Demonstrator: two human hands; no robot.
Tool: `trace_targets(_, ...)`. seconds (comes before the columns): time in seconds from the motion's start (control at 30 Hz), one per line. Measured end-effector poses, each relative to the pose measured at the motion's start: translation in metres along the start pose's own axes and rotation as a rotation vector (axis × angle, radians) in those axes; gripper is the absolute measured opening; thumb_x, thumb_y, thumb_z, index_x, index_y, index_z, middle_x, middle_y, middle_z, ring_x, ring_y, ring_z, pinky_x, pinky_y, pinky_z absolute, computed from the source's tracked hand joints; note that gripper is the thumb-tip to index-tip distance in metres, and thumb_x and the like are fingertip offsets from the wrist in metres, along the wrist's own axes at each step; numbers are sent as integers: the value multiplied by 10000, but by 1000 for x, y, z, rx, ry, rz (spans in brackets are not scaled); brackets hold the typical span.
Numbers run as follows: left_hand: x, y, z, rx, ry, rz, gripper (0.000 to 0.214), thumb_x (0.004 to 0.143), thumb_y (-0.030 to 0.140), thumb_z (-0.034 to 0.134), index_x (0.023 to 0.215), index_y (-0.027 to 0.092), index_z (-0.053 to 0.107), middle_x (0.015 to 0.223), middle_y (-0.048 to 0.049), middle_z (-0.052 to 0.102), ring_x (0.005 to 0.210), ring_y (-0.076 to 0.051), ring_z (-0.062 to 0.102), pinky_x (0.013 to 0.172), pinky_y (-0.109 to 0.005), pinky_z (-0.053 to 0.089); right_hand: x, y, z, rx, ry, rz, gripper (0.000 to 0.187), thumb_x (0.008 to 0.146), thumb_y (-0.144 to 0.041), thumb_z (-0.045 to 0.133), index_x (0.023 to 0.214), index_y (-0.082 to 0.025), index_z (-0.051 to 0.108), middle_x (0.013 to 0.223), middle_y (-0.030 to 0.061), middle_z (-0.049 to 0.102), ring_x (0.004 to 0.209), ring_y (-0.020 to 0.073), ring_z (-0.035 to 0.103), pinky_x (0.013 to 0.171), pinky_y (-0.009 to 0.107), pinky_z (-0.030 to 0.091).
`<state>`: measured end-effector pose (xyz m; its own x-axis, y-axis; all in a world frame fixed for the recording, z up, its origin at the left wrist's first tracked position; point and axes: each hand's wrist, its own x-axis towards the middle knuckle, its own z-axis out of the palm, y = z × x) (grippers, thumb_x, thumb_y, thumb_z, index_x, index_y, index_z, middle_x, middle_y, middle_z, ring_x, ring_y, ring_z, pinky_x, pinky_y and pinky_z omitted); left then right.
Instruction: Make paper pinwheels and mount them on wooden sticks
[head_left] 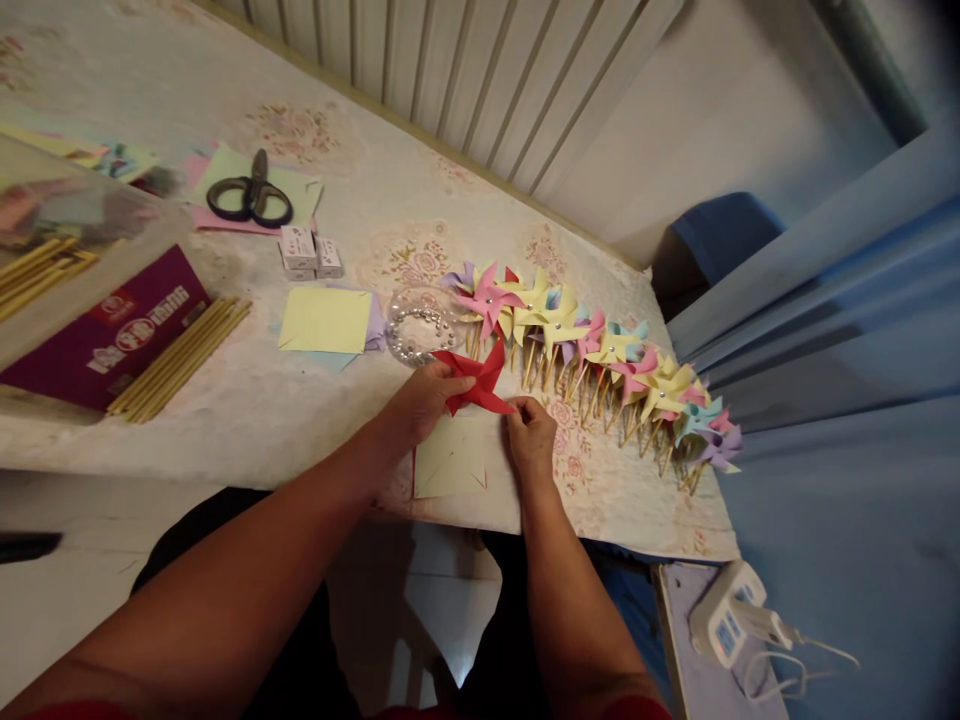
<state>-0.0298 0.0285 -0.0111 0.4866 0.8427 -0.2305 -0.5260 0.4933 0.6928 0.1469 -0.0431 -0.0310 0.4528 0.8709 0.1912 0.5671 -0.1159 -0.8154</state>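
A red paper pinwheel (pixel 484 382) is held above the near edge of the table. My left hand (pixel 431 398) pinches its middle, thumb on top. My right hand (pixel 532 432) has its fingers closed at the tip of the pinwheel's right blade; whether they also hold a small pin is hidden. Beneath them lies a pale yellow-green paper square (pixel 451 458) with slits at its corners and a bit of red paper under it. Just beyond my left hand sits a clear round dish (pixel 420 325) of small silvery pins.
Finished pinwheels (pixel 562 320) on sticks lie in a row to the right. Leftwards are a paper stack (pixel 326 320), small boxes (pixel 300 250), black scissors (pixel 255 195), wooden sticks (pixel 180 360) and a plastic bin (pixel 161 225). A power strip (pixel 726 615) stands lower right.
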Motion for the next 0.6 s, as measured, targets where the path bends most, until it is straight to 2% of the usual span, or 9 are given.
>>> trace_targets(0.17,0,1,-3,-26,-16,20,248,613,171,817,829,97,719,756,-58,727,677,-148,634,718,-289,486,-2,3,2,-89,3,-83,212,816,-328,530,749,-186,672,709,-3,647,684,165,556,699,292,422)
trace_targets(0.4,-2,1,-9,-14,-41,47,230,653,205,811,832,101,710,729,-54,709,653,-160,639,693,-299,487,2,5,10,-177,-11,-191,208,823,-283,505,762,-190,681,728,14,668,702,175,584,710,292,433)
trace_targets(0.6,-7,5,-7,-33,-9,48,228,633,157,800,830,107,698,730,-47,719,644,-149,639,705,-290,488,2,5,12,-186,-14,-210,217,820,-259,492,795,-187,695,791,40,710,751,186,622,748,299,457)
